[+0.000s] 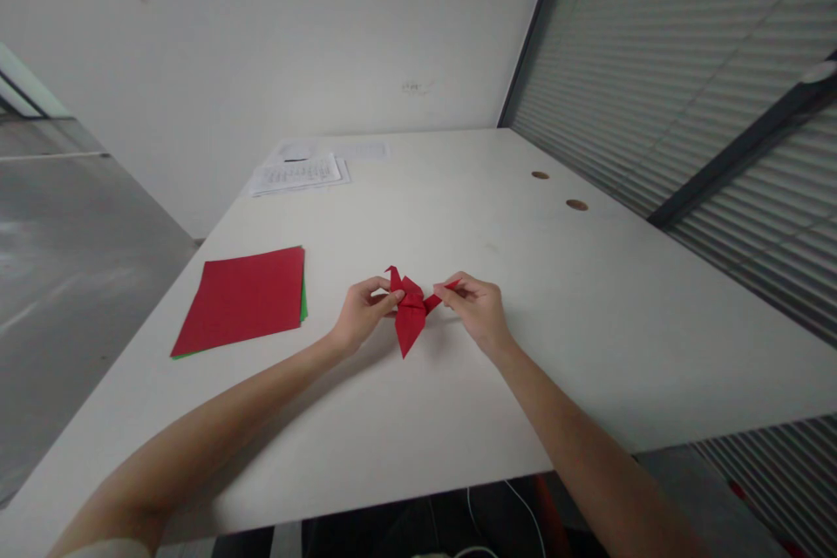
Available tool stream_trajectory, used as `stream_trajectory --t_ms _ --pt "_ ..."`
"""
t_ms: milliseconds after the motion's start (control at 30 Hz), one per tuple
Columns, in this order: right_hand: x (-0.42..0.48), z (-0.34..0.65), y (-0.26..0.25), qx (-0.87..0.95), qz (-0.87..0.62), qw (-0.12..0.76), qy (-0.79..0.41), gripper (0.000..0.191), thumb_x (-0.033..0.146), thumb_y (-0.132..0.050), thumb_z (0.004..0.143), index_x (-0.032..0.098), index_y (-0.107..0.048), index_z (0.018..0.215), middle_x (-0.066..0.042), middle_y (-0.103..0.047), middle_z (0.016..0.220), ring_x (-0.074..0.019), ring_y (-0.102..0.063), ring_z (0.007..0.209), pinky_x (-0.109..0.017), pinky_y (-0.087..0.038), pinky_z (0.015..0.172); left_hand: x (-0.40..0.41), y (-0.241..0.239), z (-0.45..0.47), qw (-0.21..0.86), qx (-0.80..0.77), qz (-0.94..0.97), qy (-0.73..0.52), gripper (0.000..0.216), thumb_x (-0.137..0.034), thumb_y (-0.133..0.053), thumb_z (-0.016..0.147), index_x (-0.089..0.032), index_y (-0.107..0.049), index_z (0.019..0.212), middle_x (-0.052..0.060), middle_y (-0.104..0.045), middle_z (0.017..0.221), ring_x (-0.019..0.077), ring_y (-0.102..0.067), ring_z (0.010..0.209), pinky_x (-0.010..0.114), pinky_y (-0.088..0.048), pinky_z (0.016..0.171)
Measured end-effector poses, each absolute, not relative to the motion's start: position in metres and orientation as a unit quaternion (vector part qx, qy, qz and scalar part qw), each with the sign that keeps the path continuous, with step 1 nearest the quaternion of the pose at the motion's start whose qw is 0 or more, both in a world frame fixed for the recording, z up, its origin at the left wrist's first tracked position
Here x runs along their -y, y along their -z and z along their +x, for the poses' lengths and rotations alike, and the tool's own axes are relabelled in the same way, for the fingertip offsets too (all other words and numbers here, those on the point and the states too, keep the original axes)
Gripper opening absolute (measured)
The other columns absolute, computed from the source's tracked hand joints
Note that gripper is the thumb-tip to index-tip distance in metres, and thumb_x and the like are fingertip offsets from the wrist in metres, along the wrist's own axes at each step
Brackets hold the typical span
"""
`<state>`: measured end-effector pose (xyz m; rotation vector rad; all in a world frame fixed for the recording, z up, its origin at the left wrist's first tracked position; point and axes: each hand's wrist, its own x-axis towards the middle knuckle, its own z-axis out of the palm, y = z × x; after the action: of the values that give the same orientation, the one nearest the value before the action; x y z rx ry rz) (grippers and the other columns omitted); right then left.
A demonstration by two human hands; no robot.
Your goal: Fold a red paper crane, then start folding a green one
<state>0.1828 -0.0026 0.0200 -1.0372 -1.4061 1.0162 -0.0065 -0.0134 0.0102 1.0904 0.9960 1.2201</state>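
Observation:
A red origami crane [410, 324] is held between my two hands just above the white table. My left hand [364, 310] pinches it near the base of its neck, and the bent head pokes up past the fingers. The thumb and fingers of my right hand [479, 307] are closed on the crane's narrow tail at the right. One pointed wing hangs toward me, while the other shows as a smaller fold on the far side. My fingertips hide part of the neck and the tail.
To the left lies a stack of square paper [245, 296], red on top with green edges beneath. Printed sheets [297, 173] lie at the table's far left. Two round holes [576, 205] pierce the white tabletop [445, 200] near the blinds. White cables hang below the front edge.

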Motion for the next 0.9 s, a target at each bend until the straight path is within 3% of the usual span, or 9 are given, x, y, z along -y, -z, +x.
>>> stream_trajectory --t_ms 200,467,733,900 --pt "-0.0015 0.1837 -0.0128 0.541 -0.456 0.553 -0.441 0.028 0.045 -0.074 0.068 0.019 -0.066 0.065 0.0 -0.055 0.06 -0.0126 -0.047 0.054 -0.028 -0.039 0.052 0.013 -0.0119 -0.007 0.567 -0.403 0.472 -0.541 0.031 -0.039 -0.08 0.066 -0.014 -0.062 0.074 0.002 -0.068 0.079 0.0163 -0.066 0.076 0.03 -0.056 0.071" --pt "0.0009 0.1806 -0.0154 0.559 -0.432 0.549 -0.446 0.025 0.042 -0.073 0.071 0.019 -0.066 0.066 0.0 -0.056 0.064 -0.0122 -0.049 0.058 -0.027 -0.04 0.054 0.0144 -0.0124 -0.0058 0.578 -0.4 0.471 -0.533 0.029 -0.037 -0.08 0.067 -0.014 -0.063 0.075 0.001 -0.068 0.077 0.0147 -0.065 0.069 0.027 -0.053 0.066" --pt "0.004 0.176 -0.0149 0.568 -0.39 0.486 -0.538 0.032 0.046 -0.076 0.066 0.019 -0.063 0.075 -0.002 -0.065 0.069 -0.0145 -0.059 0.063 -0.029 -0.049 0.061 0.0117 -0.0106 -0.0067 0.571 -0.414 0.447 -0.55 0.029 -0.036 -0.079 0.066 -0.015 -0.062 0.074 0.0 -0.067 0.075 0.0135 -0.063 0.067 0.026 -0.051 0.067" --pt "0.0042 0.175 -0.0149 0.534 -0.403 0.511 -0.54 0.036 0.05 -0.078 0.063 0.019 -0.061 0.073 -0.003 -0.067 0.068 -0.0152 -0.061 0.061 -0.032 -0.054 0.064 0.0189 -0.0149 -0.0026 0.631 -0.346 0.436 -0.541 0.022 -0.032 -0.072 0.072 -0.017 -0.063 0.085 0.003 -0.069 0.091 0.0174 -0.065 0.084 0.03 -0.052 0.078"
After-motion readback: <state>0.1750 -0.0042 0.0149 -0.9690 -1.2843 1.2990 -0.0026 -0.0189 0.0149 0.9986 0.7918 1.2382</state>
